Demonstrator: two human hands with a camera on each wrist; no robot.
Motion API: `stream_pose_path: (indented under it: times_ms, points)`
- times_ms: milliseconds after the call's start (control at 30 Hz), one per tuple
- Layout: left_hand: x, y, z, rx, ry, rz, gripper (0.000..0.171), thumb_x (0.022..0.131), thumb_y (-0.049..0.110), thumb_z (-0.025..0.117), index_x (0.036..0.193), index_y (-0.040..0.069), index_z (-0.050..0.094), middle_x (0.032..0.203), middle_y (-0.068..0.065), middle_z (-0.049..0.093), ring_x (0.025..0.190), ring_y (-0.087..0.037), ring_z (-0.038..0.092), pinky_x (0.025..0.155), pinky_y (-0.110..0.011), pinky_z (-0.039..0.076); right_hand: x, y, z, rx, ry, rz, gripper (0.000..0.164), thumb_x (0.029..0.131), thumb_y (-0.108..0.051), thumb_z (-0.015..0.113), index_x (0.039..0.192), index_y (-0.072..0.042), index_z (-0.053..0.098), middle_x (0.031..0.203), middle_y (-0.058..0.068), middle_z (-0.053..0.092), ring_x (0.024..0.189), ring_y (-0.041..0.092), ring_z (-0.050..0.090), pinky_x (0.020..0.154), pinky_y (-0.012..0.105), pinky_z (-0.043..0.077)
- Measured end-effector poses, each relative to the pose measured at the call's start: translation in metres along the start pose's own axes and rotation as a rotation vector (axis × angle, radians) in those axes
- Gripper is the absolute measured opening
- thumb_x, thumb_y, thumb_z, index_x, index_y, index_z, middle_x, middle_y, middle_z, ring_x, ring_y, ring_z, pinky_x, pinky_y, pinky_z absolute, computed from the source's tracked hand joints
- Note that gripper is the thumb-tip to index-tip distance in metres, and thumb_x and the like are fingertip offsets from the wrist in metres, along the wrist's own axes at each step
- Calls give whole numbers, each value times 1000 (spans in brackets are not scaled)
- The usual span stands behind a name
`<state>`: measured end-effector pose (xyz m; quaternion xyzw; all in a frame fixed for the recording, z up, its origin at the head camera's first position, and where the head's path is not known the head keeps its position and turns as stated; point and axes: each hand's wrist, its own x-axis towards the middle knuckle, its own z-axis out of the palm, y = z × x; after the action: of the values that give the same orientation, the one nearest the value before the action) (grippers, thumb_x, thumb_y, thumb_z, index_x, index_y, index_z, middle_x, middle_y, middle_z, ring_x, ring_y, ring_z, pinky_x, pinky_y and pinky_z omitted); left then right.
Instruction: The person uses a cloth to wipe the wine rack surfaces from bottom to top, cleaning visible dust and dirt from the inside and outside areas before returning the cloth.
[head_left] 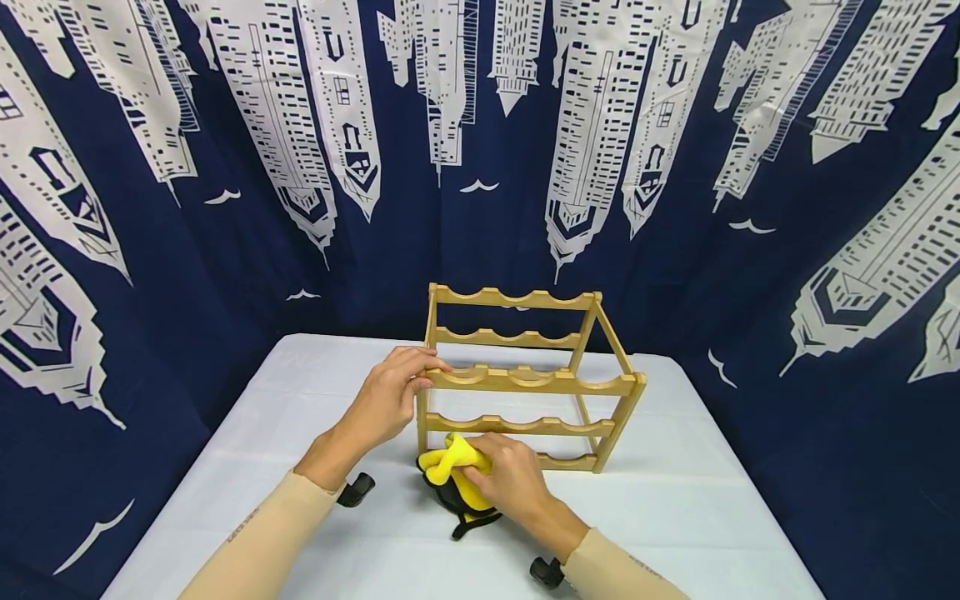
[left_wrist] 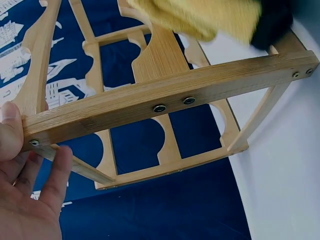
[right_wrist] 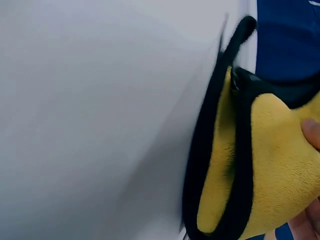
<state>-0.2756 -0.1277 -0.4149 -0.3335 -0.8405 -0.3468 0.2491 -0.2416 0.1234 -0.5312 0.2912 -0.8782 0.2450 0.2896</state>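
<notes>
A person's left hand (head_left: 392, 392) grips a wooden rack (head_left: 525, 381) at its near upper left corner, fingers bent around it, while the right hand's (head_left: 513, 479) fingers pinch a bunched yellow, black-edged cloth (head_left: 474, 493) in front of the rack's lower left, above a white worktop (head_left: 675, 525) beside a navy skyline curtain (head_left: 480, 242).

Head view forward and down, left-wrist close-up of rack (left_wrist: 125, 106), right-wrist close-up of cloth (right_wrist: 280, 160), head showing both
</notes>
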Motion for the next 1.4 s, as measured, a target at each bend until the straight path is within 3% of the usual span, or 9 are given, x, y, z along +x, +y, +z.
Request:
stream_pose_path:
  times_ms: [200, 367, 533, 733, 967, 1200, 1400]
  points:
    - [-1, 0, -1, 7, 12, -6, 29, 106, -4, 75, 129, 11, 83, 140, -11, 82, 144, -37, 72, 120, -55, 64, 11, -13, 22, -52, 31, -47, 41, 83, -27, 108, 119, -17, 91, 112, -1, 92, 92, 13, 87, 68, 32, 69]
    - [-1, 1, -1, -4, -2, -23, 29, 107, -4, 73, 130, 12, 82, 143, -12, 81, 146, -37, 71, 121, -55, 63, 20, -19, 33, -66, -3, -127, 43, 86, -23, 106, 125, -15, 90, 113, -2, 91, 96, 13, 88, 72, 31, 71]
    - [0, 2, -2, 3, 5, -35, 29, 107, -5, 73, 129, 12, 82, 145, -14, 80, 146, -37, 71, 121, -55, 64, 26, -20, 35, -103, -80, -147, 35, 92, -20, 102, 124, -14, 90, 112, -1, 90, 94, 16, 88, 72, 33, 72]
    - [2, 0, -1, 3, -12, -43, 28, 109, -2, 72, 130, 12, 82, 147, -14, 80, 148, -37, 70, 123, -56, 62, 27, -18, 39, -98, -215, -80, 19, 97, -19, 98, 114, -15, 90, 113, 5, 89, 100, 22, 86, 83, 37, 73]
    - [0, -1, 0, -3, -10, -50, 27, 109, 0, 72, 130, 14, 82, 146, -12, 80, 148, -37, 70, 124, -57, 61, 24, -14, 45, -13, -228, 1, 21, 96, -26, 100, 111, -15, 90, 106, 0, 90, 91, 17, 80, 79, 32, 69]
    - [0, 0, -2, -2, -11, -44, 27, 110, 0, 71, 131, 13, 82, 146, -12, 80, 148, -38, 69, 122, -57, 62, 27, -12, 47, 56, -258, 40, 20, 96, -14, 98, 114, -10, 89, 106, 2, 91, 94, 17, 85, 83, 31, 72]
    - [0, 0, -2, -10, -21, -50, 27, 110, 1, 71, 131, 13, 83, 147, -12, 80, 148, -37, 69, 122, -57, 62, 26, -11, 42, 39, -297, 91, 13, 95, -14, 99, 100, -8, 88, 90, 1, 86, 79, 10, 74, 69, 23, 62]
